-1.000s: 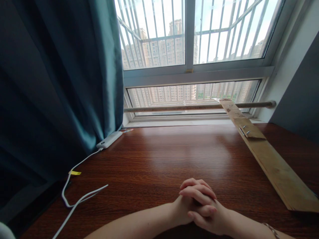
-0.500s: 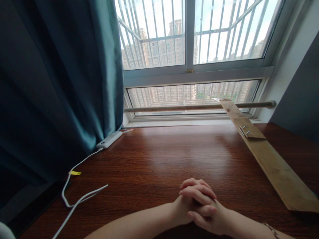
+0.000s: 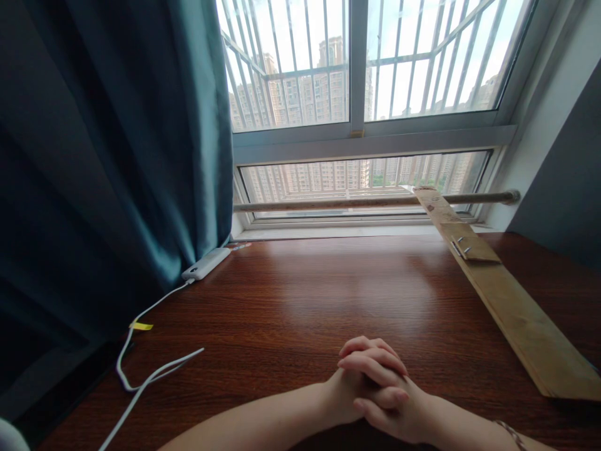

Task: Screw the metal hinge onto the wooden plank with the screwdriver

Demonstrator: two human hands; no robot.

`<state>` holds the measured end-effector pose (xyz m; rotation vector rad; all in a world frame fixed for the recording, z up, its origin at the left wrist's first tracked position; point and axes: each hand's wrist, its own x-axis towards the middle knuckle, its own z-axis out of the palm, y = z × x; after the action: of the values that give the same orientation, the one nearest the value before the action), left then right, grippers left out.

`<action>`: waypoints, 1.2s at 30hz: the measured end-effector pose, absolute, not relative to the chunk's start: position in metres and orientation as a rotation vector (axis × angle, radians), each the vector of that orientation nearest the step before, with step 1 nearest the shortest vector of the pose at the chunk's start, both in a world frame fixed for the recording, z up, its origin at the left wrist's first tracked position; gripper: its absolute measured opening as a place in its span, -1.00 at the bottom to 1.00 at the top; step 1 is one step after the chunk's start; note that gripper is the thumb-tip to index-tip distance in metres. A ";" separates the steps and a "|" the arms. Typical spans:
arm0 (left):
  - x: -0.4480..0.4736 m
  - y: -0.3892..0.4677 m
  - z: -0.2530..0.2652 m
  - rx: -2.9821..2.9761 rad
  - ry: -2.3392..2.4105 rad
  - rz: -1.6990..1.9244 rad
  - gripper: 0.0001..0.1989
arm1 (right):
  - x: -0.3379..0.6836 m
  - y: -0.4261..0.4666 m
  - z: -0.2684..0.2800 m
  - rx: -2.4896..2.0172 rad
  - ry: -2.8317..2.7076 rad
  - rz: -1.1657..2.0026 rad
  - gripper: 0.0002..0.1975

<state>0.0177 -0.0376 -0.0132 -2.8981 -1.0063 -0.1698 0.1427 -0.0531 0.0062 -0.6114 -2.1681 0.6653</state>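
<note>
On the desk's (image 3: 300, 300) near side, the left hand (image 3: 345, 393) and right hand (image 3: 406, 413) are clasped, so two hands total, interlocked and clamped only on each other, probably for a rest. One brown board (image 3: 530, 313), the closest loose item, is laid slantwise along the desk's right; whether the far end's propped can't be told. At the desk's left edge, one white power bank (image 3: 205, 264), by the looks of it, is tucked against one blue curtain (image 3: 117, 156), likely for tidiness, with one white cable (image 3: 122, 418) plugged in and one yellow tag (image 3: 143, 326) apparently attached.
</note>
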 end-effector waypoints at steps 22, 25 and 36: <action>0.010 -0.035 -0.020 -2.924 -0.975 -0.347 -0.71 | 0.143 -0.053 0.007 -0.615 -2.176 0.678 -0.52; 0.011 -0.036 -0.015 -2.894 -0.940 -0.306 -0.71 | 0.143 -0.053 0.007 -0.623 -2.177 0.685 -0.53; 0.011 -0.038 -0.003 -2.911 -1.058 -0.312 -0.74 | 0.142 -0.054 0.009 -0.638 -2.176 0.675 -0.53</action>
<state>0.0113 -0.0379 -0.0025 -2.9115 -1.0585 -0.3118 0.1420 -0.0540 0.0090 -0.6380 -2.1759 0.6747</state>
